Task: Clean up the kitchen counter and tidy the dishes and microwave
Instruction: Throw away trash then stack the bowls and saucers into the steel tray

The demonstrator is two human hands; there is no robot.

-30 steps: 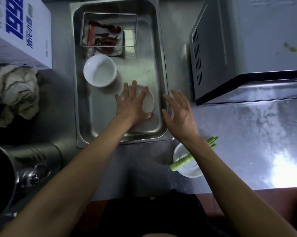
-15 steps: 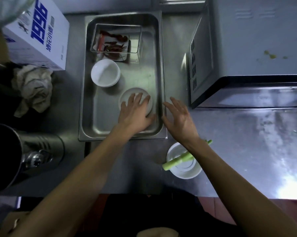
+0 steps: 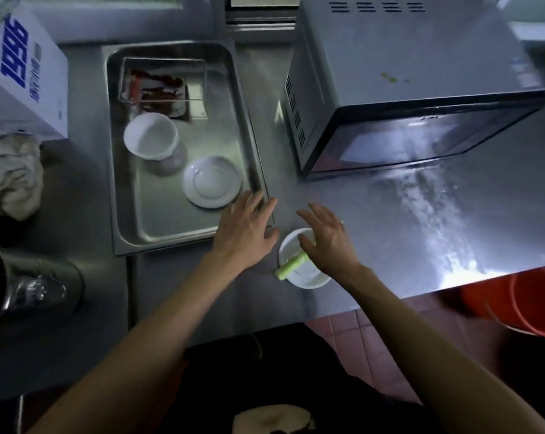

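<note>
Left hand (image 3: 244, 233) has come off the white saucer (image 3: 212, 181), which now lies free in the steel tray (image 3: 123, 195) at frame centre-left; fingers spread, holding nothing, over the tray's lower right corner. Right hand (image 3: 326, 239) has shifted down over the small white dish (image 3: 305, 274) with the green stalk (image 3: 291, 266), fingers loose and open, grip not yet made. Likely next pickup: that dish. White bowl (image 3: 150, 136) sits above the saucer; microwave (image 3: 405, 89) upper right, untouched.
</note>
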